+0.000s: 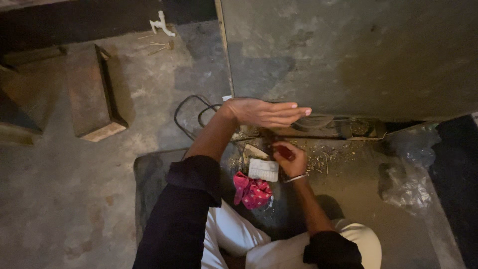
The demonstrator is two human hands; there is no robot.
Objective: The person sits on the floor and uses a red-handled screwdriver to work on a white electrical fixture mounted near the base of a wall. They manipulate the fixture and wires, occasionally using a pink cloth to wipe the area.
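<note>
Two hands work at the foot of the grey board (348, 55). Our left hand (266, 112) is flat, fingers together, empty, against its lower edge. Just below, our right hand (291, 158) is closed around a small red thing (285, 151). Further below lie a white card (263, 170) and pink cloth (254, 192).

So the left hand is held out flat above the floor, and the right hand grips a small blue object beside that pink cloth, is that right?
Not quite. In the head view the object in the right hand is dark red, not blue. The rest holds: the left hand is held out flat above the floor, and the pink cloth lies beside the right hand.
</note>
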